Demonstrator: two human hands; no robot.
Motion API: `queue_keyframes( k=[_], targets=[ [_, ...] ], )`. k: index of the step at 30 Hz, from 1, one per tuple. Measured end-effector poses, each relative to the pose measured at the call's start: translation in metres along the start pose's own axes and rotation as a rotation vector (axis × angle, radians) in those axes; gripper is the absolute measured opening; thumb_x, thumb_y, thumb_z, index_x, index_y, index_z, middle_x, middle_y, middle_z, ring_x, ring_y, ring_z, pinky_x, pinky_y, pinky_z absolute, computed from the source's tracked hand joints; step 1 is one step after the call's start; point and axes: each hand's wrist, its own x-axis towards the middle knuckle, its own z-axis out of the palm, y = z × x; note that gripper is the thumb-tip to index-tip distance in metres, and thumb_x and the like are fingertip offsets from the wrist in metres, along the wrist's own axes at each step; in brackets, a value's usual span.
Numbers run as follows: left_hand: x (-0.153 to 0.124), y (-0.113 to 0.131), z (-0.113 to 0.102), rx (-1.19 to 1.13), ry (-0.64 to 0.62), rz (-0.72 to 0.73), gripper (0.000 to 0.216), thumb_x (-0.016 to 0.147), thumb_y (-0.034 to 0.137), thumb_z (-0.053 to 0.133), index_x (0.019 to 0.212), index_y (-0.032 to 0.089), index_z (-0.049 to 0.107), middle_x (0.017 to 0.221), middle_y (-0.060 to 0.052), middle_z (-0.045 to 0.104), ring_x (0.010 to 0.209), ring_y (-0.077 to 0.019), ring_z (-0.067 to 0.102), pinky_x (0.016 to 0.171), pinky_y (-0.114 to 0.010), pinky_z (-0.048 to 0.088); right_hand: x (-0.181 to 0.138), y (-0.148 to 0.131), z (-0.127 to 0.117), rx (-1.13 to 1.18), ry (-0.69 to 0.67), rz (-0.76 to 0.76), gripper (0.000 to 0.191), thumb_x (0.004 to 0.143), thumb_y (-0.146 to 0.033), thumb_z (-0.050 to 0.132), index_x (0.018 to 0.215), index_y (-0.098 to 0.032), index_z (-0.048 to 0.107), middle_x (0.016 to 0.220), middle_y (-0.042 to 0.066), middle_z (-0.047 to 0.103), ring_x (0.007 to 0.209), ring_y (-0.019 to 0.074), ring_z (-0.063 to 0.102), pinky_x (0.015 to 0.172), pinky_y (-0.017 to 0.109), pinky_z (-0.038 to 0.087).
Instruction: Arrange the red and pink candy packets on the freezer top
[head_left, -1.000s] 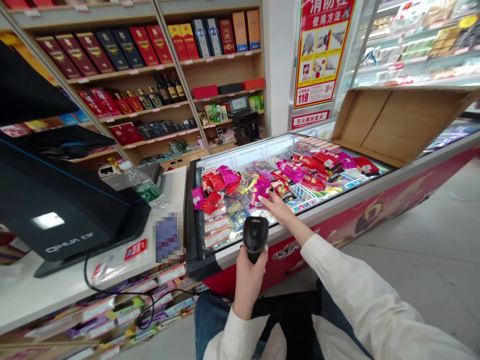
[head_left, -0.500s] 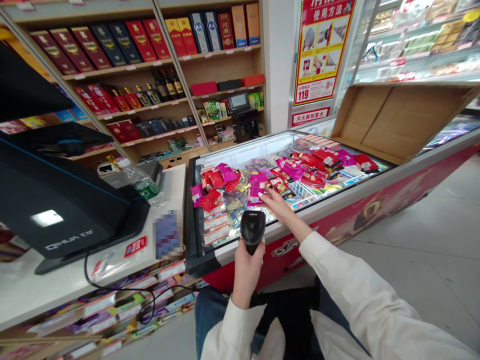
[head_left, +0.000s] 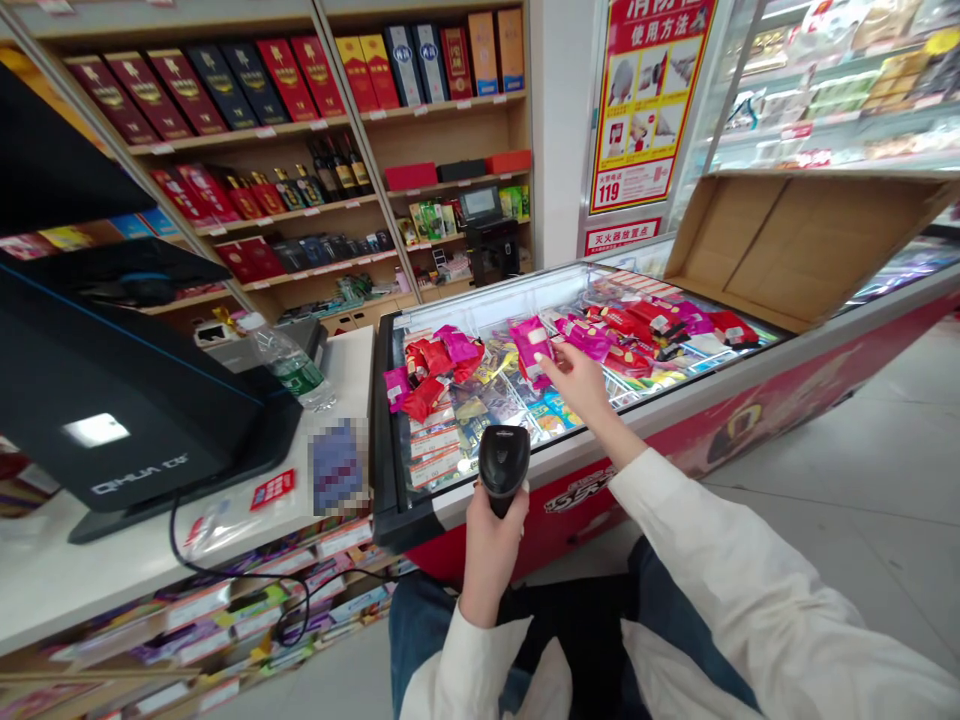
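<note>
My left hand [head_left: 491,545] is closed around the handle of a black barcode scanner [head_left: 504,462], held upright in front of the freezer. Between the fingers of my right hand [head_left: 577,385] is a magenta snack packet [head_left: 529,350], tilted above the glass top of the chest freezer [head_left: 480,420]. Left of it lies a pile of red and magenta packets [head_left: 435,365]. Farther right, a larger heap of red and magenta packets [head_left: 637,325] spreads over the glass.
An open cardboard box [head_left: 795,240] rests on the freezer's far right end. At left, a counter [head_left: 187,540] bears a black checkout terminal [head_left: 135,420], a plastic bottle [head_left: 289,365] and a trailing black cable [head_left: 232,577]. Shelves [head_left: 285,130] of boxed bottles stand behind.
My right hand has lifted the magenta packet up and to the right, away from the scanner, and the packet has tilted. My left hand with the scanner has barely moved.
</note>
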Motion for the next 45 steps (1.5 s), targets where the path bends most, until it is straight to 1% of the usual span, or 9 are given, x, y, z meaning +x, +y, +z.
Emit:
queue_keyframes(
  k=[5,10,13,18,23,27,34,40,45],
  targets=[
    [-0.001,0.003,-0.002,-0.005,-0.007,-0.011,0.039,0.079,0.053,0.079,0.092,0.021,0.060,0.055,0.007,0.058,0.046,-0.0129,0.051,0.050,-0.026,0.041,0.041,-0.006,-0.030,-0.589,-0.033,-0.062,0.045,0.103,-0.043,0.057,0.121,-0.009,0.081,0.110,0.024,0.080,0.123,0.0429,0.064,0.105,0.054,0.050],
    [-0.001,0.003,-0.004,-0.017,0.016,-0.029,0.042,0.078,0.055,0.082,0.090,0.021,0.061,0.054,0.006,0.057,0.046,-0.0131,0.050,0.051,-0.026,0.041,0.049,-0.001,-0.022,-0.630,0.033,-0.247,0.038,0.099,-0.025,0.058,0.125,-0.006,0.078,0.135,0.029,0.070,0.133,0.0464,0.054,0.111,0.061,0.043],
    [0.001,0.001,-0.007,-0.024,0.020,-0.026,0.041,0.079,0.055,0.083,0.091,0.021,0.061,0.055,0.006,0.058,0.046,-0.0132,0.050,0.051,-0.026,0.042,0.053,-0.011,0.000,-0.448,0.034,-0.318,0.036,0.100,-0.024,0.056,0.127,-0.012,0.077,0.137,0.024,0.069,0.130,0.0412,0.057,0.114,0.057,0.043],
    [0.004,-0.002,-0.012,-0.020,0.027,-0.028,0.040,0.080,0.053,0.082,0.092,0.020,0.063,0.057,0.006,0.058,0.048,-0.0133,0.051,0.052,-0.026,0.041,0.059,-0.056,0.064,-0.210,-0.233,-0.171,0.039,0.104,-0.047,0.062,0.123,-0.017,0.077,0.120,0.015,0.077,0.117,0.0316,0.069,0.107,0.042,0.052],
    [0.004,-0.001,-0.018,0.005,0.068,-0.033,0.037,0.079,0.050,0.082,0.093,0.019,0.065,0.055,0.006,0.056,0.050,-0.0151,0.053,0.054,-0.026,0.041,0.055,-0.092,0.110,-0.266,-0.340,0.045,0.078,0.095,-0.077,0.066,0.131,-0.009,0.073,0.136,0.029,0.072,0.129,0.0411,0.068,0.107,0.046,0.052],
    [0.004,0.001,-0.022,0.004,0.071,-0.034,0.036,0.080,0.047,0.080,0.097,0.018,0.066,0.057,0.006,0.057,0.050,-0.0151,0.052,0.054,-0.027,0.041,0.054,-0.095,0.122,-0.230,-0.392,0.148,0.068,0.095,-0.070,0.071,0.124,-0.009,0.078,0.137,0.030,0.072,0.128,0.0417,0.071,0.104,0.046,0.055],
    [0.003,0.004,-0.017,-0.016,0.070,-0.025,0.037,0.079,0.049,0.082,0.095,0.019,0.066,0.057,0.006,0.057,0.050,-0.0147,0.053,0.053,-0.026,0.041,0.051,-0.076,0.109,-0.012,-0.296,0.101,0.034,0.089,-0.041,0.081,0.113,-0.017,0.079,0.115,0.016,0.083,0.115,0.0356,0.077,0.102,0.044,0.058],
    [0.000,0.004,-0.008,-0.036,0.023,-0.031,0.040,0.079,0.052,0.080,0.092,0.020,0.061,0.055,0.006,0.057,0.045,-0.0129,0.050,0.050,-0.025,0.039,0.004,-0.035,0.079,0.659,-0.292,0.167,0.064,0.072,-0.041,0.088,0.130,-0.026,0.067,0.122,0.008,0.079,0.104,0.0307,0.078,0.095,0.048,0.063],
    [0.000,0.010,0.000,-0.035,0.019,0.007,0.038,0.079,0.051,0.079,0.090,0.021,0.060,0.052,0.007,0.055,0.045,-0.0129,0.049,0.050,-0.026,0.040,-0.043,-0.005,0.055,0.776,-0.298,0.153,0.061,0.065,-0.041,0.093,0.117,-0.028,0.064,0.119,0.007,0.076,0.103,0.0294,0.078,0.095,0.046,0.063]
  ],
)
